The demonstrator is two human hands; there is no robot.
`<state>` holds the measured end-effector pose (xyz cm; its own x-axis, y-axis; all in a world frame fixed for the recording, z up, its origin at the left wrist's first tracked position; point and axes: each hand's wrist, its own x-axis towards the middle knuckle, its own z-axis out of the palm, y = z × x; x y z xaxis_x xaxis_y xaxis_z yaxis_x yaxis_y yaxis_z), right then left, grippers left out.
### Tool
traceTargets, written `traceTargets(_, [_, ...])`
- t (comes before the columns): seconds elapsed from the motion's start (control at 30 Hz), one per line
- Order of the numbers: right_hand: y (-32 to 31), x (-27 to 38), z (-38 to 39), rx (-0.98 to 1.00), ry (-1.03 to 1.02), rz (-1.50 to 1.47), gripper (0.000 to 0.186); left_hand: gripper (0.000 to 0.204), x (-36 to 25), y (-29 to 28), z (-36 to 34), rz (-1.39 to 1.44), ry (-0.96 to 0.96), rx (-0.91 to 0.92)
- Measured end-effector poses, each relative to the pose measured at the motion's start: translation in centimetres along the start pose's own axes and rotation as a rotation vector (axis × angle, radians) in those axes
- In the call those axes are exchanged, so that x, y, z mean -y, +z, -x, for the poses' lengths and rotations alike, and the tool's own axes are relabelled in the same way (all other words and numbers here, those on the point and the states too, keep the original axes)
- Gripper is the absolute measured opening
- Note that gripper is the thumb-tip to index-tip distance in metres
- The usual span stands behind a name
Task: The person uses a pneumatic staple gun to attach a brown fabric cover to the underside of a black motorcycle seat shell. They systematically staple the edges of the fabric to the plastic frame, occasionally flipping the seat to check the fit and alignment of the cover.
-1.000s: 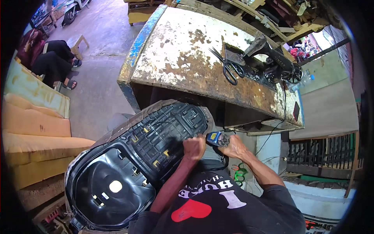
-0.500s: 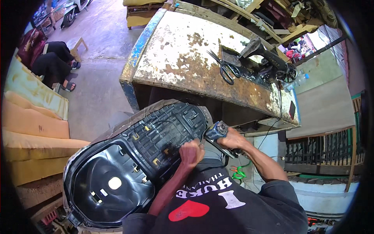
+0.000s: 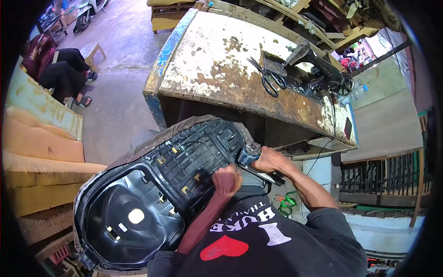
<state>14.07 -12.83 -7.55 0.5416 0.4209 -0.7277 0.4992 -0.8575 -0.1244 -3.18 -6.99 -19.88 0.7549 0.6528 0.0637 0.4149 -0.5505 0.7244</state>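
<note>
A motorcycle seat (image 3: 191,154) lies upside down across my lap, its ribbed black plastic base facing up. Grey-brown cover material (image 3: 154,140) is folded over its rim. My left hand (image 3: 227,180) is closed in a fist at the near edge, pulling on the cover there; the fingertips are hidden. My right hand (image 3: 271,160) grips a staple gun (image 3: 250,152), blue and metallic. The gun's nose rests at the seat's rim, just right of my left fist. Its lower body runs under my right wrist.
Ahead stands a worn workbench (image 3: 198,60) with black scissors (image 3: 268,78) and a sewing machine (image 3: 318,69). Orange foam cushions (image 3: 41,147) are at left. Beyond them another person (image 3: 64,69) is seated. A green coiled hose (image 3: 287,204) hangs by my right side.
My right hand has brought the staple gun left and down, its nose now against the seat's rim. My left fist and the seat have hardly moved.
</note>
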Motion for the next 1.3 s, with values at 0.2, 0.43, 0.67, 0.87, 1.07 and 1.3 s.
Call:
traceTargets(0.2, [-1.4,-2.4,0.1,0.005,-0.067,-0.045,0.058,0.023,0.8,-0.7,-0.6,0.079,0.12,-0.048])
traceTargets(0.43, [-1.4,-0.9,2.1,0.087,-0.034,0.004,0.061,0.019,1.8,0.5,-0.1,0.068,0.209,-0.081])
traceTargets(0.67, [0.6,0.6,-0.1,0.01,-0.097,0.06,0.056,0.022,2.4,0.9,0.1,0.033,0.112,0.055])
traceTargets(0.87, [-3.1,-0.9,0.2,0.182,-0.175,0.002,0.037,0.022,1.7,0.2,-0.5,0.029,0.18,0.044])
traceTargets(1.07, [-2.9,0.8,1.0,0.267,-0.129,-0.064,0.031,0.023,1.6,-0.9,0.0,0.039,0.109,0.148])
traceTargets(1.3, [-1.4,1.9,0.8,0.157,-0.094,0.077,0.03,0.024,0.4,-2.1,-0.1,-0.014,-0.017,0.286])
